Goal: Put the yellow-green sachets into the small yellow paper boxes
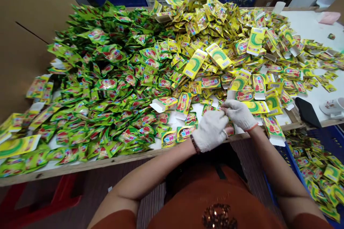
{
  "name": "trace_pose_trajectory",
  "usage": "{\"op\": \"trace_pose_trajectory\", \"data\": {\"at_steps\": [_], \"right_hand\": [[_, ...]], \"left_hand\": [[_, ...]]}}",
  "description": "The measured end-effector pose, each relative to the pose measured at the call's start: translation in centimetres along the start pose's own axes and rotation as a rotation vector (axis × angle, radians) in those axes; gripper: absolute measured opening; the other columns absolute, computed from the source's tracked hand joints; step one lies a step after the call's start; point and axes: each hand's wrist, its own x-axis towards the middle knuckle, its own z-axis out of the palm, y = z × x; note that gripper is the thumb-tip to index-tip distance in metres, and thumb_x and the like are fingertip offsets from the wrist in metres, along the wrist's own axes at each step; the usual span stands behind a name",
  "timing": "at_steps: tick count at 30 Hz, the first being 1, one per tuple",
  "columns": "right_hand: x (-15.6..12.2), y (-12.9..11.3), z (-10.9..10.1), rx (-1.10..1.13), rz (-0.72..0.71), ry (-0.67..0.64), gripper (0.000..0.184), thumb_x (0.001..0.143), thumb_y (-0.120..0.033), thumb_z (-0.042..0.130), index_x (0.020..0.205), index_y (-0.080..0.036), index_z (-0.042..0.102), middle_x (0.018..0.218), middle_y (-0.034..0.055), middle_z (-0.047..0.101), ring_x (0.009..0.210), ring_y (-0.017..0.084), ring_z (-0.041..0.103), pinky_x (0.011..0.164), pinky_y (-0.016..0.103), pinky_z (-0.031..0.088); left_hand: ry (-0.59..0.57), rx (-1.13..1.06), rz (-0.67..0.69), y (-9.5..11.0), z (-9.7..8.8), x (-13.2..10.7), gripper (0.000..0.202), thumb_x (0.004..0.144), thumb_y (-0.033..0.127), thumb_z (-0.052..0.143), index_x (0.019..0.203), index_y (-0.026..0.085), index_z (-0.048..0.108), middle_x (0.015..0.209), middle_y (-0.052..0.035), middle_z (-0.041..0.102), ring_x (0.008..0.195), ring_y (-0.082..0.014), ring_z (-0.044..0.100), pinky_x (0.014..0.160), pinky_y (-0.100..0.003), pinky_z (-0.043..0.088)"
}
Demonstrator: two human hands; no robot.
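My left hand (211, 131), in a white knit glove with bare fingertips, is curled at the front edge of the table. My right hand (238, 114), gloved alike, meets it with bent fingers pinched together. Whatever lies between the fingers is hidden by the gloves. Left of my left hand, two small yellow-green boxes (177, 135) lie side by side. Beyond the hands are an upright-printed box (184, 103) and a small packet (208, 108). An open-flapped box (274, 128) lies right of my right hand, over the edge.
Green packets (107, 78) heap on the left, yellow packets (209, 18) at the back. A black phone (307, 112) and a white mug (332, 107) stand on the right. Below is a blue crate (330, 139) with filled boxes. A large carton (24, 39) borders the left.
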Motion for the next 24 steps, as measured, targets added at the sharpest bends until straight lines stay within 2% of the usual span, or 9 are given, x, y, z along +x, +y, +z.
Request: {"op": "trace_pose_trajectory", "data": {"at_steps": [3,5,8,11,15,17,19,21,24], "right_hand": [[2.5,-1.0,2.4,-0.176,-0.059,-0.081,0.019,0.083,-0.019,0.064,0.1,-0.016,0.071,0.109,0.0097,0.072,0.104,0.023,0.065,0.092,0.031,0.049],[3.4,-1.6,3.9,-0.25,-0.083,-0.129,0.033,0.082,-0.019,0.067,0.114,-0.018,0.068,0.118,0.0106,0.069,0.107,0.024,0.064,0.092,0.031,0.049],[3.6,-2.3,4.9,-0.29,-0.066,-0.123,0.046,0.083,-0.019,0.064,0.129,-0.02,0.06,0.122,0.0114,0.068,0.107,0.026,0.065,0.089,0.032,0.049],[3.0,-2.0,4.1,-0.277,-0.064,-0.092,0.032,0.088,-0.024,0.059,0.119,-0.019,0.065,0.115,0.0118,0.071,0.103,0.026,0.065,0.087,0.033,0.048],[1.0,-0.6,1.7,-0.148,-0.076,0.053,0.01,0.086,-0.024,0.058,0.089,-0.018,0.065,0.09,0.007,0.071,0.085,0.022,0.063,0.075,0.031,0.046],[-0.5,0.1,1.0,0.009,-0.047,0.195,0.011,0.085,-0.028,0.06,0.079,-0.019,0.06,0.078,0.0035,0.066,0.075,0.019,0.06,0.069,0.029,0.045],[-2.3,0.8,0.9,0.241,-0.004,0.298,0.017,0.087,-0.036,0.059,0.083,-0.02,0.058,0.074,0.0015,0.063,0.067,0.017,0.057,0.063,0.028,0.046],[-4.0,1.3,1.5,0.481,0.057,0.346,0.025,0.09,-0.045,0.058,0.095,-0.02,0.058,0.081,0.0021,0.065,0.061,0.015,0.057,0.057,0.028,0.048],[-5.7,1.8,2.8,0.646,0.137,0.384,0.035,0.087,-0.053,0.063,0.101,-0.021,0.057,0.088,0.0039,0.067,0.061,0.015,0.06,0.055,0.029,0.052]], "left_hand": [[0.048,0.03,-0.217,-3.0,-2.2,0.6,0.024,0.097,0.026,0.046,0.099,0.014,0.067,0.105,-0.0111,0.067,0.099,-0.0235,0.062,0.088,-0.036,0.049],[-0.023,0.119,-0.319,-5.4,-2.9,1.1,0.02,0.093,0.019,0.048,0.099,0.014,0.067,0.105,-0.0106,0.068,0.099,-0.024,0.063,0.086,-0.035,0.049],[-0.208,0.207,-0.241,-8.0,-2.0,2.1,0.025,0.092,0.015,0.047,0.107,0.013,0.067,0.111,-0.0114,0.067,0.103,-0.0242,0.063,0.088,-0.034,0.049],[-0.271,0.292,-0.107,-9.1,-0.4,3.5,0.031,0.095,0.015,0.041,0.115,0.013,0.065,0.113,-0.0131,0.066,0.105,-0.0256,0.062,0.087,-0.036,0.048],[-0.261,0.349,-0.123,-9.0,-0.1,5.0,0.03,0.094,0.018,0.043,0.113,0.013,0.067,0.108,-0.0145,0.065,0.102,-0.0298,0.062,0.077,-0.038,0.048],[-0.236,0.278,-0.133,-8.4,-0.8,4.7,0.027,0.091,0.02,0.05,0.109,0.014,0.069,0.107,-0.0134,0.066,0.1,-0.0292,0.063,0.077,-0.038,0.048],[-0.145,0.151,-0.126,-7.2,-1.5,3.3,0.023,0.087,0.018,0.053,0.103,0.015,0.07,0.106,-0.011,0.067,0.098,-0.0255,0.062,0.079,-0.035,0.047],[-0.035,0.035,-0.069,-5.5,-1.8,0.9,0.018,0.085,0.014,0.053,0.094,0.016,0.069,0.099,-0.0079,0.067,0.094,-0.021,0.061,0.079,-0.032,0.046],[0.081,0.036,0.027,-2.3,-1.0,-2.7,0.013,0.085,0.017,0.055,0.084,0.018,0.068,0.086,-0.0056,0.064,0.083,-0.02,0.057,0.071,-0.033,0.042]]}}
